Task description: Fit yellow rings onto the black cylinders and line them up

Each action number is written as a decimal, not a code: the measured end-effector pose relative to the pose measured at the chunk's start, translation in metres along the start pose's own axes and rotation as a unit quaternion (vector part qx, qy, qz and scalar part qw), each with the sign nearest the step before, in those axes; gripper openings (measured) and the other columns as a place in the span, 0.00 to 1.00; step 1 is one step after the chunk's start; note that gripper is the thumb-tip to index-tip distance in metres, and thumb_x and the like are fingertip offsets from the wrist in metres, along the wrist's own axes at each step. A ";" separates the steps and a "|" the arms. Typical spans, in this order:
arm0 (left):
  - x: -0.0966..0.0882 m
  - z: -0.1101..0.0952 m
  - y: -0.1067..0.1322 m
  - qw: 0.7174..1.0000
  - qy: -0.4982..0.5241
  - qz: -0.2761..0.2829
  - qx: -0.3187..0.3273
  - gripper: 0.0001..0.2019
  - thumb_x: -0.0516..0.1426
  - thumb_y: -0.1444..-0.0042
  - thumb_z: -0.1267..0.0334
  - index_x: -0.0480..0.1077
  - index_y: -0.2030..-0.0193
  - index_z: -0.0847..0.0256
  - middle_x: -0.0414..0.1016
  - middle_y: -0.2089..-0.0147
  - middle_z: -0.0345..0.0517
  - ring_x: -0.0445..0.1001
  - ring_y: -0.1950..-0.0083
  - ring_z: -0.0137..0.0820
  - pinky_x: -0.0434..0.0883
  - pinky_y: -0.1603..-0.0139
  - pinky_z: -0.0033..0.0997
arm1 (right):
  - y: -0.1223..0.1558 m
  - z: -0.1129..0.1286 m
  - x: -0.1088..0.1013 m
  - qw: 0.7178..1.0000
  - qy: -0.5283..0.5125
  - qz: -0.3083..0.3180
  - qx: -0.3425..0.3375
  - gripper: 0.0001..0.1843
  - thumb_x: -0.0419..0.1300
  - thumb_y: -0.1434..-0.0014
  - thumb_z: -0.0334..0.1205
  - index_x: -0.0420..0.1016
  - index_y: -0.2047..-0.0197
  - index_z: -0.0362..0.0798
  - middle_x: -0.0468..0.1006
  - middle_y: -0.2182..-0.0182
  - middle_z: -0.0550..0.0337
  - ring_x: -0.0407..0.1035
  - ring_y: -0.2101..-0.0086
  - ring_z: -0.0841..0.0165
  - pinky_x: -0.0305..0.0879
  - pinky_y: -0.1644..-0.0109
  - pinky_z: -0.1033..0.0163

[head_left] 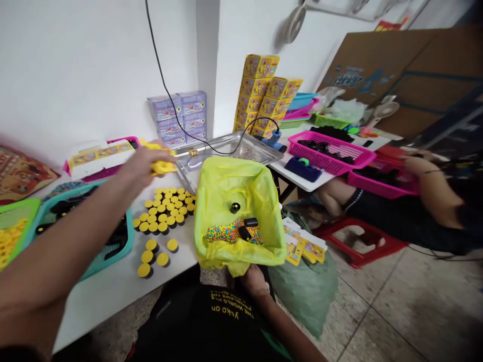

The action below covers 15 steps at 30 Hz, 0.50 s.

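My left hand (141, 163) reaches out over the white table (113, 286) and is closed on a yellow plastic piece (160, 163) near the steel tray (241, 146). My right hand (253, 280) is low in front of me, gripping the bottom edge of a yellow-bag-lined bin (237, 216) that holds colourful small beads and a few black caps. A cluster of several yellow-topped round caps (166, 211) sits on the table between my hands.
A teal basket (113, 251) and a green basket (15, 226) sit at left. Purple boxes (181, 115) and stacked yellow boxes (264, 93) stand by the wall. Another person (415, 201) sits at right by pink baskets (328, 151). A green sack (305, 286) lies on the floor.
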<state>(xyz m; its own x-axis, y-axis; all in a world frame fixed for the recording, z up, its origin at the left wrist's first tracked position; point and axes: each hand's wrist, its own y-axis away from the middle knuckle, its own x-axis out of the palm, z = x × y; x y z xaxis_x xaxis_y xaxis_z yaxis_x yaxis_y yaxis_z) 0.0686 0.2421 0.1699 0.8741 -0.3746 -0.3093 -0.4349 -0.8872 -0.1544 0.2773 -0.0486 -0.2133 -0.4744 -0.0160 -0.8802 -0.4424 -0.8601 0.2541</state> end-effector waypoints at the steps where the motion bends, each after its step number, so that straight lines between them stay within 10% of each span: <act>1: 0.037 0.001 -0.011 0.999 0.011 0.044 -0.003 0.13 0.63 0.53 0.63 0.70 0.61 0.64 0.74 0.68 0.45 0.79 0.65 0.36 0.75 0.69 0.34 | 0.001 -0.001 0.000 1.000 0.002 0.000 -0.001 0.20 0.56 0.39 0.33 0.83 0.49 0.40 0.81 0.50 0.38 0.74 0.47 0.49 0.65 0.42 0.58; 5: 0.159 0.021 -0.038 0.990 -0.098 0.104 0.007 0.14 0.65 0.51 0.64 0.71 0.57 0.63 0.79 0.61 0.52 0.80 0.61 0.43 0.78 0.63 0.42 | 0.003 -0.006 0.001 1.000 0.006 -0.005 0.000 0.20 0.54 0.38 0.34 0.82 0.48 0.39 0.81 0.50 0.39 0.74 0.47 0.50 0.64 0.41 0.59; 8: 0.201 0.038 -0.044 0.984 -0.142 0.109 0.025 0.22 0.70 0.57 0.63 0.72 0.55 0.62 0.80 0.55 0.54 0.79 0.53 0.48 0.77 0.52 0.51 | 0.005 -0.010 0.001 1.000 0.010 -0.006 -0.007 0.20 0.53 0.37 0.35 0.82 0.48 0.43 0.81 0.49 0.43 0.73 0.46 0.52 0.64 0.40 0.58; 12: 0.204 0.041 -0.042 0.980 -0.136 0.119 0.078 0.29 0.72 0.60 0.66 0.72 0.48 0.59 0.78 0.46 0.55 0.77 0.45 0.48 0.73 0.42 0.49 | 0.007 -0.014 0.000 1.000 0.016 -0.004 -0.020 0.19 0.53 0.36 0.35 0.81 0.49 0.42 0.81 0.49 0.43 0.73 0.45 0.54 0.63 0.39 0.58; 15: 0.167 0.033 -0.027 0.973 -0.124 0.112 0.157 0.22 0.65 0.53 0.72 0.74 0.48 0.58 0.78 0.44 0.50 0.76 0.43 0.42 0.72 0.40 0.44 | 0.006 -0.015 -0.002 1.000 0.019 -0.004 -0.024 0.19 0.53 0.37 0.34 0.81 0.48 0.43 0.81 0.48 0.43 0.73 0.44 0.54 0.63 0.38 0.57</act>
<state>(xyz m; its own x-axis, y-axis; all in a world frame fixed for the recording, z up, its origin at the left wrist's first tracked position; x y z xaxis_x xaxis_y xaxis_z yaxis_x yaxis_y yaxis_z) 0.2192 0.2122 0.0909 0.6874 -0.4377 -0.5795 -0.6872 -0.6503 -0.3239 0.2865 -0.0617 -0.2162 -0.4411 -0.0281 -0.8970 -0.4089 -0.8834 0.2288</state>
